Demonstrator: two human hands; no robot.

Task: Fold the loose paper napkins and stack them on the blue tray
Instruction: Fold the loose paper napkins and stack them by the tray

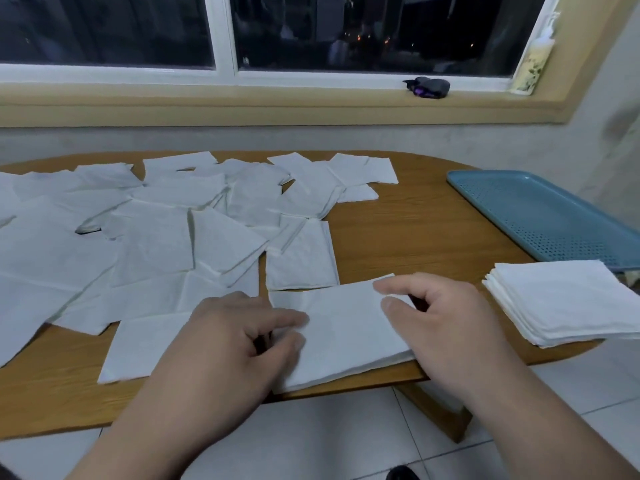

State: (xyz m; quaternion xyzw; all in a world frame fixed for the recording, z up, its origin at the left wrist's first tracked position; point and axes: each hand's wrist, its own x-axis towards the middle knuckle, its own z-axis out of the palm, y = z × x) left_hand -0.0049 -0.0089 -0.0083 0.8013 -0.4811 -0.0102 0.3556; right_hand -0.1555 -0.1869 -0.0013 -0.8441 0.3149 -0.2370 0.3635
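Napkin (341,327) pressed flat under both hands, fingers spread

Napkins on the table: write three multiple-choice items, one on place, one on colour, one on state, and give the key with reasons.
1. Where does the stack of folded napkins lie?
A. On the table, at the near end of the tray
B. On the window sill
C. On the floor

2. What colour is the tray?
A. Red
B. Blue
C. Black

3. What is the state of the tray?
A. Piled with loose napkins
B. Upside down
C. Bare where visible, nothing stacked on it

Key: 1 A, the stack rests on the table, perhaps overlapping the tray's near edge. 2 B, its perforated surface is light blue. 3 C, only its holes show.
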